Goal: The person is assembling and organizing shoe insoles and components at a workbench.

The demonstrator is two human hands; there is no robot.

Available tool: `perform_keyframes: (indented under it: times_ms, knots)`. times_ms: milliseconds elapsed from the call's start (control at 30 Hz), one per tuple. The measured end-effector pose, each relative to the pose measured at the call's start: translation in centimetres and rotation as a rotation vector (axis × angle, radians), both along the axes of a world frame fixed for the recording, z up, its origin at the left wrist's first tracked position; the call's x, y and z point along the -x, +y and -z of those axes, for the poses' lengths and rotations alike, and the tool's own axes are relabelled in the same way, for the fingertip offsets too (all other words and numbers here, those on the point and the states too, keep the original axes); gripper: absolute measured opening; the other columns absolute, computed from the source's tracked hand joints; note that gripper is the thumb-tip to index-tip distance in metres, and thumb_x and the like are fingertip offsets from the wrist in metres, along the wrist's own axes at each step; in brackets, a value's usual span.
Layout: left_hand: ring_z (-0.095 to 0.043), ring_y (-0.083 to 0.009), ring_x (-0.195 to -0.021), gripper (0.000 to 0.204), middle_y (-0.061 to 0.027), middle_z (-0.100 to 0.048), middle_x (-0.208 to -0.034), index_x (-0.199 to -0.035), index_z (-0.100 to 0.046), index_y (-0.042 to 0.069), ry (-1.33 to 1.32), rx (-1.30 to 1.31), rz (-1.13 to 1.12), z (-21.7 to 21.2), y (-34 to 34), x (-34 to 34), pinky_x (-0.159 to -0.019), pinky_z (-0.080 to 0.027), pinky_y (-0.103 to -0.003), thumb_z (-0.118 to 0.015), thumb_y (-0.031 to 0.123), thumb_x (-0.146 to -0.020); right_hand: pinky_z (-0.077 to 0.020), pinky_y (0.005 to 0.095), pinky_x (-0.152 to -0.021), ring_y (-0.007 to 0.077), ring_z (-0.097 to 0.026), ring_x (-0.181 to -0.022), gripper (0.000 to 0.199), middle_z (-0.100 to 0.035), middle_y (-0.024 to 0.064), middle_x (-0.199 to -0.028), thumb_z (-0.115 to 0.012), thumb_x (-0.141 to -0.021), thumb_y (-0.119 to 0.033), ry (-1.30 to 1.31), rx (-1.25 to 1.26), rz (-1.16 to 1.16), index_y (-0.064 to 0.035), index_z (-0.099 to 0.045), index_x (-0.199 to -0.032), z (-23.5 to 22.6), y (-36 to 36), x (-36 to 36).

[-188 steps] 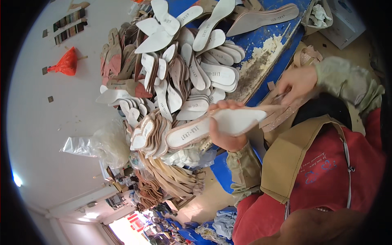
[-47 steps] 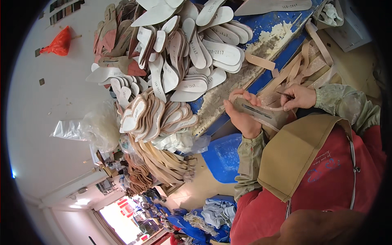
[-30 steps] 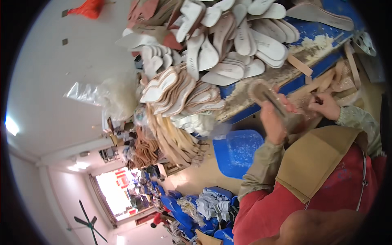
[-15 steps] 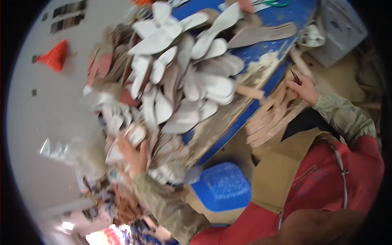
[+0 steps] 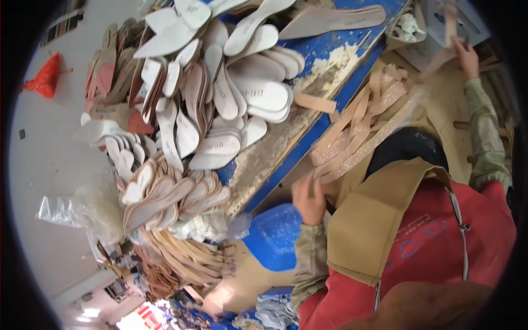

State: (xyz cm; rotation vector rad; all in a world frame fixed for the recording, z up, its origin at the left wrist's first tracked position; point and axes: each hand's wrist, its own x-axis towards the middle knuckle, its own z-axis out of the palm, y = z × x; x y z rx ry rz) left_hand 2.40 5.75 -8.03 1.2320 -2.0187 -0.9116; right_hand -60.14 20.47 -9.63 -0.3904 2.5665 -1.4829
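Note:
My right hand is stretched out to the far right, its fingers closed on a tan strip; a blurred length trails from near the hand toward my lap. A bundle of tan strips, some with a glittery surface, lies across my lap by the table edge. My left hand is beside the near end of that bundle, fingers apart. Whether its fingertips touch the strips I cannot tell. White insoles are heaped on the blue table, and a pile of edged insoles lies farther left.
A blue plastic bin stands below the table edge. A tan block lies at that edge. Long tan strips hang at the lower left. A grey box and a bag of white scraps are at the upper right.
My left hand has left the edged insoles and moved right to the strips. My right hand has moved up and right, away from the bundle, with a strip; its dark slim tool no longer shows.

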Motion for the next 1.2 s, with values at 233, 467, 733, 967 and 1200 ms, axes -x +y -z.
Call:
perform_keyframes:
  times_ms: [233, 467, 733, 967, 1200]
  knots:
    - [-0.057, -0.0292, -0.1, 0.038, -0.0138, -0.061, -0.112, -0.114, -0.061, 0.001, -0.053, -0.112, -0.113, 2.7, -0.8, -4.8, -0.09, -0.045, -0.036, -0.069, 0.006, -0.078, -0.0372, 0.0208, -0.063, 0.0089, -0.044, -0.065, 0.018, -0.053, -0.0008, -0.072, -0.062, -0.086, -0.019, 0.24, -0.265, -0.511, -0.0015, -0.058, -0.082, -1.1, -8.7, -16.1]
    - [-0.018, -0.0402, -0.139, 0.068, -0.025, -0.022, -0.148, -0.145, -0.024, 0.001, -0.43, 0.573, -1.034, 1.1, -12.9, -20.3, -0.112, -0.016, -0.049, -0.055, 0.029, -0.091, -0.0367, 0.0221, -0.061, 0.0087, -0.042, -0.067, 0.007, -0.053, 0.0, -0.076, -0.059, -0.081, 0.0, -0.373, -0.126, -1.213, 0.0007, -0.058, -0.088, -1.6, -12.7, -35.7]
    - [-0.019, -0.043, -0.137, 0.072, -0.0252, -0.024, -0.147, -0.143, -0.026, -0.001, -0.484, 0.595, -0.934, -4.0, -13.0, -21.6, -0.111, -0.013, -0.055, -0.059, 0.027, -0.086, -0.0338, 0.0196, -0.06, 0.0075, -0.04, -0.063, 0.002, -0.051, -0.0006, -0.072, -0.055, -0.082, 0.0, -0.363, -0.083, -1.17, -0.0002, -0.057, -0.083, -1.3, -14.7, -38.1]
    - [-0.03, -0.0421, -0.131, 0.073, -0.0201, -0.035, -0.142, -0.138, -0.034, 0.0, -0.482, 0.821, -0.928, -4.2, -11.8, -23.8, -0.109, -0.021, -0.055, -0.064, 0.009, -0.073, -0.0363, 0.0198, -0.059, 0.0081, -0.042, -0.063, 0.009, -0.052, -0.0007, -0.072, -0.055, -0.082, 0.002, -0.377, -0.02, -1.137, 0.0006, -0.06, -0.089, -1.9, -15.2, -40.5]
    - [-0.038, -0.0401, -0.124, 0.059, -0.0183, -0.043, -0.136, -0.128, -0.049, 0.004, -0.52, 0.776, -0.944, -5.9, -10.7, -28.2, -0.106, -0.027, -0.052, -0.067, 0.008, -0.072, -0.0431, 0.0281, -0.061, 0.0197, -0.053, -0.068, 0.046, -0.059, 0.0062, -0.093, -0.061, -0.064, 0.013, -0.001, 0.359, -1.71, -0.0048, -0.061, -0.107, -16.8, -23.7, -57.5]
